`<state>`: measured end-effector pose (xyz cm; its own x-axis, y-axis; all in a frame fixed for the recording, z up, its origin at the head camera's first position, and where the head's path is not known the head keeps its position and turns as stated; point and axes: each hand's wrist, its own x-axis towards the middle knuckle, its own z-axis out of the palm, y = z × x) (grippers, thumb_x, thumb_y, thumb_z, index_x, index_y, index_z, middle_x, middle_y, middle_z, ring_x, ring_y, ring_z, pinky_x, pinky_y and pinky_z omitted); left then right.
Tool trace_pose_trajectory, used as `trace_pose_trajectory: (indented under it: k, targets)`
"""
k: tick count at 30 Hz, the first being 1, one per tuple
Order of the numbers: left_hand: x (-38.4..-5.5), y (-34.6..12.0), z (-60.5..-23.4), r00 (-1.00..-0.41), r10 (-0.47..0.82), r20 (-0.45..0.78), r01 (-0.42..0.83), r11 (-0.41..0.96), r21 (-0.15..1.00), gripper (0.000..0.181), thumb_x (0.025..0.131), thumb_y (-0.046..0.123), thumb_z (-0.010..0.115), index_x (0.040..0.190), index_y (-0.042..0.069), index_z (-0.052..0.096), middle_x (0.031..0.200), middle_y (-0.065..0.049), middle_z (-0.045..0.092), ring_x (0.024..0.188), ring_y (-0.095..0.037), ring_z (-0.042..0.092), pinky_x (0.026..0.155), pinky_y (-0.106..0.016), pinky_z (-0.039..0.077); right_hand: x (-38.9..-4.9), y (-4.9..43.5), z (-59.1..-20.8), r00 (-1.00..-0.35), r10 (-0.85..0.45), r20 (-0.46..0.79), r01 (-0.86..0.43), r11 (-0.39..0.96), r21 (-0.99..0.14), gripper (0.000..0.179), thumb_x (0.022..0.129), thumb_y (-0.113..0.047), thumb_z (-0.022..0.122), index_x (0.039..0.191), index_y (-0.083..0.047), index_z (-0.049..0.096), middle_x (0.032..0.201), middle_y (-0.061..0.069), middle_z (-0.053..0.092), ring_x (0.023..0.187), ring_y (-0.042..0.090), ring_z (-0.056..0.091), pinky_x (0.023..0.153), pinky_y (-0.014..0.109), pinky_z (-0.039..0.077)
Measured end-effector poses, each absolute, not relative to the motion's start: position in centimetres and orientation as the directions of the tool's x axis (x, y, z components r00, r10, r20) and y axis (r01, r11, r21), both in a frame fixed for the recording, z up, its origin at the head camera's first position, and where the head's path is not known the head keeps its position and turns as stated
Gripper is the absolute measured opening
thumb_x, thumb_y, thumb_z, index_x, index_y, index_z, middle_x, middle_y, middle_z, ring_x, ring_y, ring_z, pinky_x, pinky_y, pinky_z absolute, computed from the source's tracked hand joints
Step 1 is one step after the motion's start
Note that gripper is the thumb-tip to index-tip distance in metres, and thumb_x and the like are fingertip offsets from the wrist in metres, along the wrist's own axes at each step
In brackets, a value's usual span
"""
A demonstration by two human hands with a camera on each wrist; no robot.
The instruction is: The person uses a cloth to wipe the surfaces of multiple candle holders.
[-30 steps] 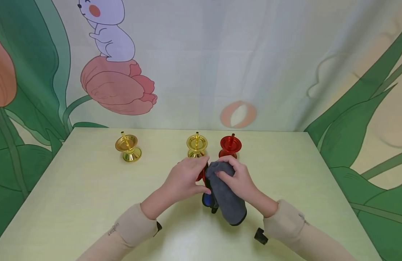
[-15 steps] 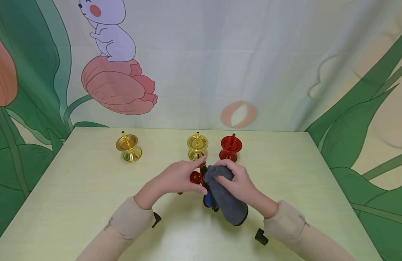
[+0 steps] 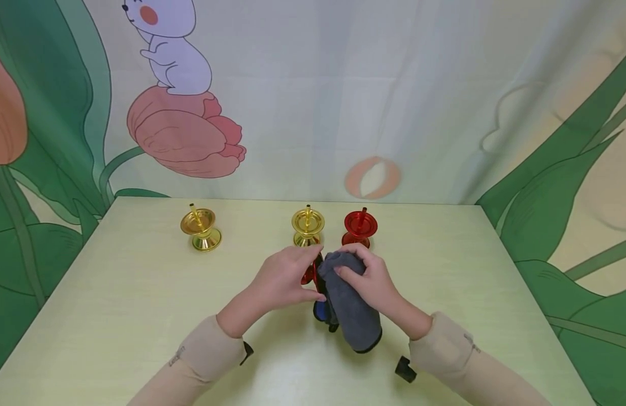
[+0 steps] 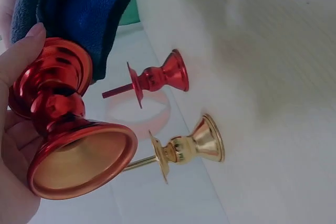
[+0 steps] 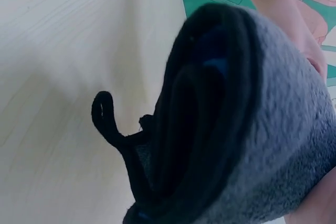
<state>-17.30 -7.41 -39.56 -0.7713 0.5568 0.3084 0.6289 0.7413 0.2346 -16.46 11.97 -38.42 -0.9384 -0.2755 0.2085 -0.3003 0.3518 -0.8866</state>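
Observation:
My left hand (image 3: pixel 284 277) holds a shiny red candlestick (image 4: pixel 58 106) tipped on its side, its hollow base facing the left wrist camera. The thumb lies along the candlestick's dish. In my right hand (image 3: pixel 373 280) is a folded grey cloth (image 3: pixel 352 307) with dark edging and a blue inner side, gripped between thumb and fingers. The cloth is against the dish end of the candlestick; its blue side (image 4: pixel 86 17) shows in the left wrist view. The candlestick's spike is hidden by the cloth. A black loop (image 5: pixel 104 111) hangs from the cloth's edge.
Along the back of the pale table (image 3: pixel 115 316) stand a gold candlestick (image 3: pixel 205 239) at left, another gold candlestick (image 3: pixel 307 224) in the middle and a red candlestick (image 3: pixel 360 225) beside it. Behind hangs a printed curtain (image 3: pixel 292 113).
The left hand swings the candlestick a little left and forward again, turning it against the cloth. The cloth and right hand shift only slightly. The standing candlesticks stay put.

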Motion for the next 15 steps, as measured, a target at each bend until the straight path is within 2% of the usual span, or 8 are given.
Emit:
trace_pose_trajectory:
  k: [5,9,11,15]
  targets:
    - [-17.2,-8.2,-40.2,-0.784,0.496,0.374,0.593,0.776,0.216,0.086,0.058,0.051,0.076,0.127,0.01,0.046,0.112,-0.003,0.061,0.102,-0.02,0.056,0.08,-0.033,0.05,-17.7,13.0,-39.9,-0.949,-0.243,0.203,-0.273,0.304,-0.913,0.026,0.081,-0.006,0.061,0.107,-0.005,0.055,0.099,0.013,0.06,0.084,0.012,0.055,0.075,0.023,0.048]
    - [-17.1,-8.9,-40.6,-0.819,0.405,0.408,0.536,0.794,0.288,0.088,0.058,0.05,0.076,0.129,0.008,0.045,0.117,-0.005,0.059,0.104,-0.021,0.056,0.08,-0.035,0.05,-18.1,13.8,-39.9,-0.956,-0.219,0.193,-0.252,0.28,-0.926,0.028,0.082,-0.008,0.06,0.108,-0.004,0.054,0.102,0.014,0.06,0.085,0.007,0.055,0.076,0.023,0.048]
    - [-17.0,-9.0,-40.6,-0.831,0.363,0.422,0.516,0.788,0.337,0.088,0.059,0.05,0.075,0.13,0.008,0.044,0.119,-0.004,0.058,0.104,-0.021,0.055,0.079,-0.036,0.05,-18.2,14.0,-39.9,-0.959,-0.218,0.179,-0.238,0.281,-0.93,0.028,0.082,-0.008,0.061,0.108,-0.005,0.053,0.103,0.014,0.059,0.086,0.008,0.055,0.076,0.023,0.048]
    - [-16.6,-8.8,-40.6,-0.817,0.322,0.479,0.534,0.736,0.416,0.089,0.057,0.045,0.078,0.13,0.008,0.042,0.118,-0.005,0.057,0.105,-0.021,0.054,0.079,-0.036,0.05,-18.2,13.8,-40.2,-0.958,-0.243,0.152,-0.221,0.29,-0.931,0.027,0.082,-0.009,0.06,0.109,-0.006,0.054,0.103,0.013,0.06,0.087,0.013,0.056,0.077,0.027,0.049]
